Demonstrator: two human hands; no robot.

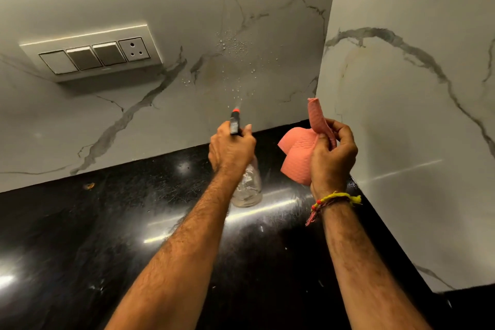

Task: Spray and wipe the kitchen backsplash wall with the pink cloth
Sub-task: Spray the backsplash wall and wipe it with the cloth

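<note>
My left hand (231,148) grips a clear spray bottle (247,185) by its black head, whose red nozzle points at the white marble backsplash wall (166,2). A fine mist leaves the nozzle, and droplets cling to the wall above it. My right hand (332,155) holds the pink cloth (297,154) bunched up, one rolled end sticking up above my fingers. Both hands are raised over the black counter, near the wall corner.
A white switch plate with three switches and a socket (93,55) is set in the wall at the left. A second marble wall (415,115) juts out on the right. The glossy black countertop (107,222) runs below.
</note>
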